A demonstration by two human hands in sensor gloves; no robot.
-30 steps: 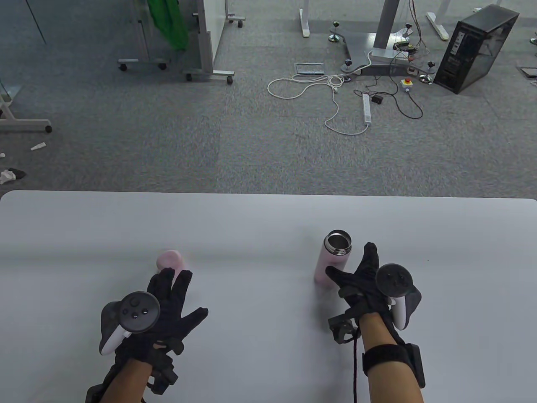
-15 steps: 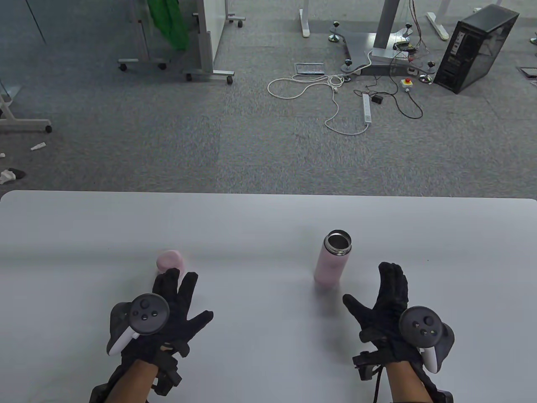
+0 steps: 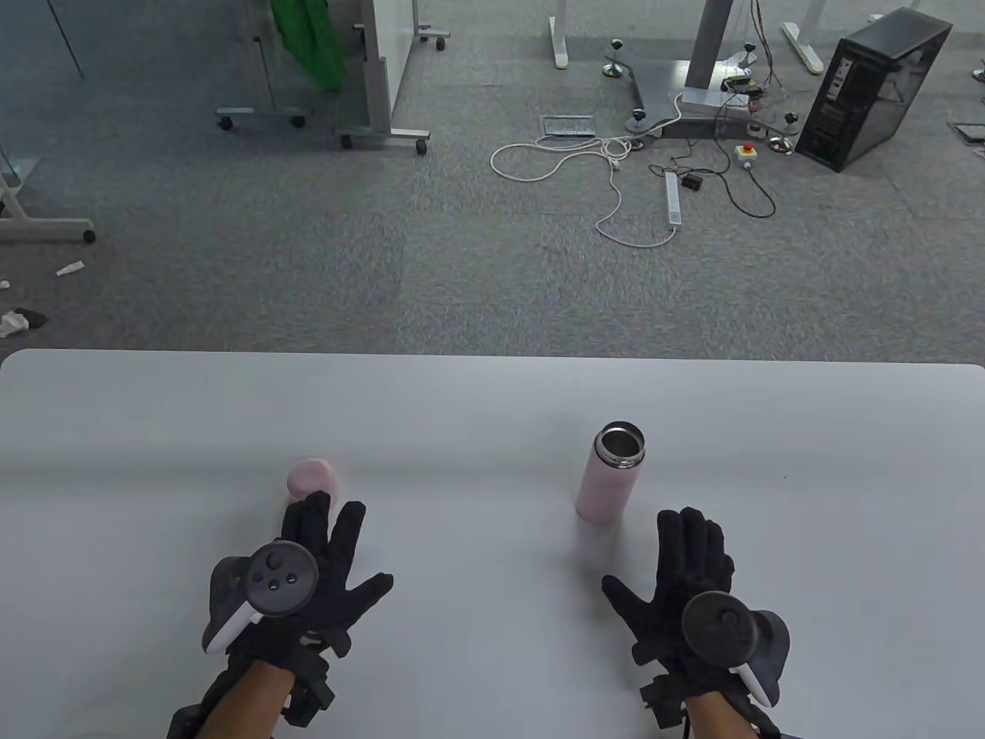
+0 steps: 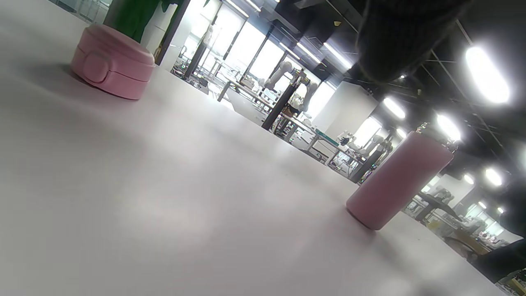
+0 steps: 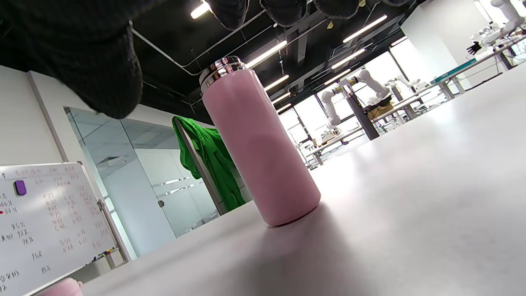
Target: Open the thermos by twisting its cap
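**Thermos stands open, cap set aside on the left**

The pink thermos (image 3: 609,477) stands upright on the white table (image 3: 492,400), right of centre, its steel mouth uncovered and the dark inside showing from above. In the right wrist view the thermos (image 5: 257,144) rises as a smooth pink cylinder with a bright metal rim at the top. In the left wrist view it stands to the right (image 4: 396,181), well apart from the cap.

The pink cap (image 3: 312,478) sits on the table to the left, at about the same depth as the thermos. The left wrist view shows the cap (image 4: 111,61) resting flat on the far left, with a raised latch panel on its side.

The left hand (image 3: 319,570) lies near the table's near edge, palm down, fingers spread wide and holding nothing; its fingertips reach just short of the cap, and whether they touch it cannot be told. The right hand (image 3: 681,585) lies near and slightly right of the thermos, apart from it, fingers also stretched out and thumb splayed toward the left, holding nothing.

Beyond the table, on the grey carpet, lie a white power strip (image 3: 673,198) with looping cables and a black computer tower (image 3: 873,88) at far right.
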